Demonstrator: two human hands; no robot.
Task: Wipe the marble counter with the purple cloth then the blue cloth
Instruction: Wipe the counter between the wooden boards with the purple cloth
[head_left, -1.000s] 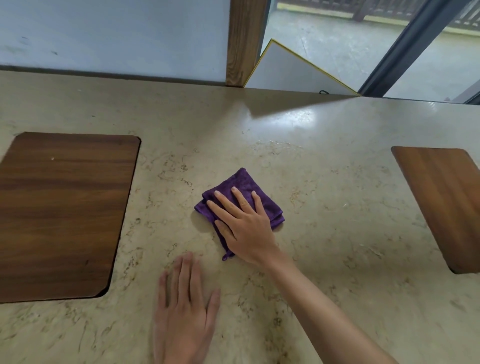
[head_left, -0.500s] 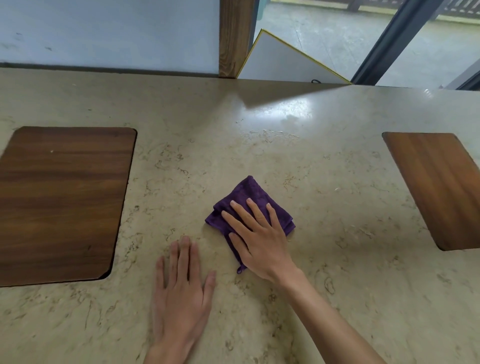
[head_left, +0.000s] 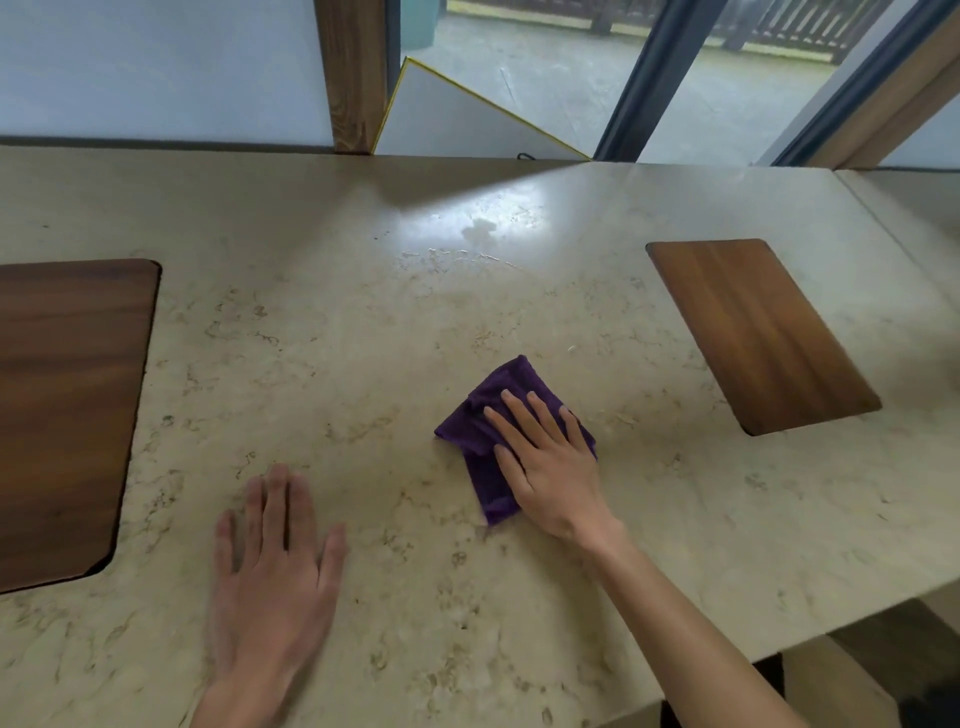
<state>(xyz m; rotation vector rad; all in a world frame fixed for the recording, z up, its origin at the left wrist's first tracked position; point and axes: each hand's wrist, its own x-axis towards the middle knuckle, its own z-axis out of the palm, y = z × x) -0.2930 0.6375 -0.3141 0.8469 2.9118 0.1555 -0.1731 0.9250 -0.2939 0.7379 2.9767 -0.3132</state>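
The purple cloth is a small, deep violet square, folded over on itself with soft creases, one corner pointing away from the person and a narrow tail trailing toward them. It lies on the marble counter, a little right of the middle, between the two wooden boards but well apart from both. The right hand lies flat on top of it, palm down, fingers straight and slightly spread, pressing the cloth to the stone and not curled round it (the far corner and the left edge of the cloth stick out past the fingertips). The left hand rests flat on the bare counter near the front, fingers straight, holding nothing; it looks a bit blurred. The dark wooden board sits at the left edge of the view, and the lighter wooden board sits at an angle to the right. Between them runs a wide stretch of beige veined stone, reaching back to the wall and window frame, with a shiny patch of reflected light near the back. The counter's front edge shows at lower right, slanting down past the right forearm.
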